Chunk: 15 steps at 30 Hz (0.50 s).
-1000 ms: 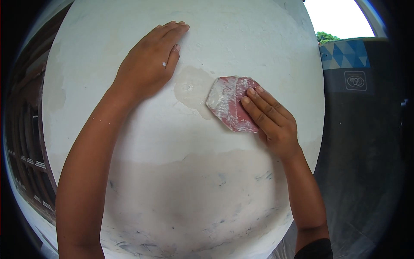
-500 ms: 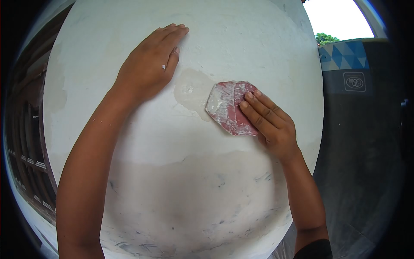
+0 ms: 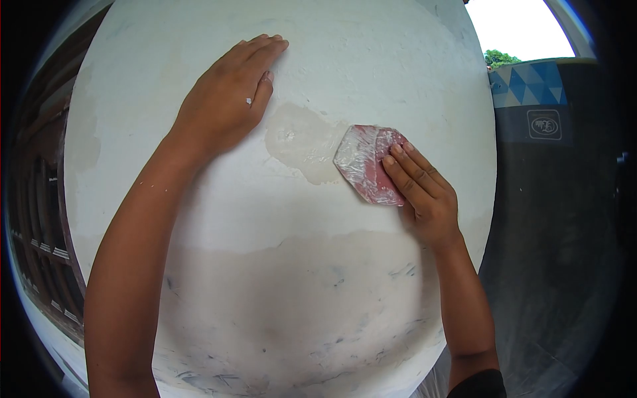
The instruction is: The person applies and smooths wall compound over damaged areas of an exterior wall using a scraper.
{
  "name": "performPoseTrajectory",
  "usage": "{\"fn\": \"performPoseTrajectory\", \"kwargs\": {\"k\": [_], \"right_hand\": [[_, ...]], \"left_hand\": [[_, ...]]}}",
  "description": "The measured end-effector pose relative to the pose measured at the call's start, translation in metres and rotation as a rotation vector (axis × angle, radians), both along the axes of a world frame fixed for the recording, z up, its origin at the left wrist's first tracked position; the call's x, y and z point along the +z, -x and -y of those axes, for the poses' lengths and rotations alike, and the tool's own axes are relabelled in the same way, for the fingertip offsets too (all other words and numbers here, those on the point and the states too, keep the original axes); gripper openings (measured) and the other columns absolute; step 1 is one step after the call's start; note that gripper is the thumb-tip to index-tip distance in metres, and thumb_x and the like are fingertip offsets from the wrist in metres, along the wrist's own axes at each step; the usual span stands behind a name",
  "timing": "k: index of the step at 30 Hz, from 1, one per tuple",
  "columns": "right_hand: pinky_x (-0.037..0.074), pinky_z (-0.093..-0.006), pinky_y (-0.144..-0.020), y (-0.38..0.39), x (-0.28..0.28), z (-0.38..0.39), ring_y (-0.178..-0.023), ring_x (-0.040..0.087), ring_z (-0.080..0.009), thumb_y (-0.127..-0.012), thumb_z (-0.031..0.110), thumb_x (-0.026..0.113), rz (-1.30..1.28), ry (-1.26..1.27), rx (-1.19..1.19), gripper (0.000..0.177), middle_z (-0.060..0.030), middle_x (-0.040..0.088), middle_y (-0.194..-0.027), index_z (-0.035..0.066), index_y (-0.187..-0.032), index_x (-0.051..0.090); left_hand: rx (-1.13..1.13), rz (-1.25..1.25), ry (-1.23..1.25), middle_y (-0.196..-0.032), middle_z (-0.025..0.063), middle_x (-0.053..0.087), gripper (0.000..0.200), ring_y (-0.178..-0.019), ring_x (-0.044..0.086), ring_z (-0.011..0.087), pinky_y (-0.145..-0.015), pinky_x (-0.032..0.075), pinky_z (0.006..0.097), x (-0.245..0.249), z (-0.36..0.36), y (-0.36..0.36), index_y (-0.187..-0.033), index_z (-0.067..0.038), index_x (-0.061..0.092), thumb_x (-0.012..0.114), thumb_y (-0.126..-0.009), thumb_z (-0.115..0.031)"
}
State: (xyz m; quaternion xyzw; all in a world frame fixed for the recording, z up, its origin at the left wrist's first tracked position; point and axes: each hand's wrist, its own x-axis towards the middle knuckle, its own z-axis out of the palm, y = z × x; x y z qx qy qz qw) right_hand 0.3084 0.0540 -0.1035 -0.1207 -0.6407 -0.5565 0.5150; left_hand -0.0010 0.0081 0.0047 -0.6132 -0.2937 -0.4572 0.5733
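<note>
A red, many-sided putty spreader (image 3: 370,162) smeared with white paste lies against a large white curved surface (image 3: 265,219). My right hand (image 3: 424,189) grips its right side, fingers on the face and the thumb mostly hidden. Left of the spreader is a damp, greyish patch of filler (image 3: 298,142) with a small lump in it. My left hand (image 3: 229,93) rests flat on the white surface at upper left, fingers stretched out together and holding nothing. A speck of white paste sticks near its thumb.
Lower down, the surface turns greyish with dark scuffs (image 3: 338,282). Dark wooden slats (image 3: 46,219) stand along the left. On the right is a dark panel (image 3: 551,232) with a blue-and-white triangle pattern (image 3: 531,85) and a logo. Bright sky and a green tree (image 3: 501,58) show at upper right.
My right hand has slid the spreader slightly to the right, and the filler patch now reaches further right behind it. My left hand has stayed nearly in place.
</note>
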Motion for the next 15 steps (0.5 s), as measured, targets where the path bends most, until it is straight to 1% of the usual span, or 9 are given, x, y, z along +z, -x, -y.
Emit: {"fn": "performPoseTrajectory", "kwargs": {"k": [3,6,7,8,10,11,15], "right_hand": [[0.056,-0.0390,-0.105,-0.026,-0.018,-0.012,-0.122,0.066,-0.0281,-0.081,-0.001,0.073,-0.075,-0.012,0.006,0.039,-0.0107,0.072,-0.125,0.008,-0.119,0.076],[0.056,-0.0389,-0.105,-0.018,-0.016,-0.007,-0.122,0.067,-0.0280,-0.080,-0.001,0.074,-0.098,-0.053,0.069,0.039,-0.0104,0.073,-0.125,0.007,-0.118,0.076],[0.056,-0.0384,-0.105,-0.008,-0.012,-0.002,-0.123,0.066,-0.0265,-0.083,0.001,0.073,-0.067,-0.051,0.062,0.037,-0.0094,0.072,-0.126,0.008,-0.119,0.076],[0.056,-0.0384,-0.105,0.002,-0.007,0.002,-0.123,0.066,-0.0265,-0.083,0.001,0.073,-0.069,-0.048,0.061,0.037,-0.0094,0.072,-0.126,0.008,-0.119,0.076],[0.056,-0.0378,-0.105,0.020,0.003,0.008,-0.124,0.066,-0.0250,-0.085,0.006,0.073,0.064,-0.103,0.050,0.035,-0.0084,0.072,-0.127,0.009,-0.119,0.076],[0.056,-0.0373,-0.106,0.025,0.006,0.005,-0.124,0.065,-0.0238,-0.086,0.010,0.072,0.088,-0.115,0.054,0.034,-0.0078,0.072,-0.127,0.010,-0.120,0.076],[0.056,-0.0376,-0.106,0.007,-0.005,0.001,-0.124,0.065,-0.0235,-0.084,0.010,0.074,0.098,-0.065,-0.020,0.036,-0.0077,0.072,-0.127,0.010,-0.119,0.076]], "left_hand": [[0.008,0.005,-0.008,-0.153,0.0112,0.051,0.046,-0.146,0.042,0.0310,-0.122,0.034,0.0426,-0.001,0.001,-0.001,-0.148,-0.010,0.051,0.043,-0.103,-0.014],[-0.014,0.019,0.006,-0.153,0.0116,0.051,0.046,-0.146,0.043,0.0313,-0.122,0.034,0.0428,-0.001,0.001,-0.003,-0.148,-0.010,0.051,0.043,-0.103,-0.014],[-0.018,0.008,0.008,-0.153,0.0117,0.051,0.046,-0.146,0.043,0.0312,-0.122,0.034,0.0429,-0.001,0.001,-0.002,-0.148,-0.010,0.051,0.044,-0.102,-0.013],[-0.023,-0.003,0.011,-0.153,0.0118,0.051,0.046,-0.146,0.043,0.0311,-0.122,0.034,0.0430,-0.001,0.001,-0.001,-0.148,-0.010,0.051,0.044,-0.102,-0.013],[-0.022,-0.016,0.001,-0.153,0.0119,0.051,0.046,-0.145,0.043,0.0313,-0.122,0.034,0.0430,0.000,0.001,0.000,-0.147,-0.010,0.051,0.044,-0.102,-0.013],[-0.019,-0.025,-0.010,-0.153,0.0121,0.051,0.046,-0.145,0.043,0.0315,-0.122,0.034,0.0430,0.001,0.001,0.001,-0.147,-0.010,0.051,0.044,-0.102,-0.013],[-0.006,-0.033,-0.032,-0.153,0.0120,0.051,0.046,-0.145,0.044,0.0324,-0.122,0.034,0.0433,0.001,-0.003,0.003,-0.147,-0.010,0.051,0.044,-0.102,-0.014]]}}
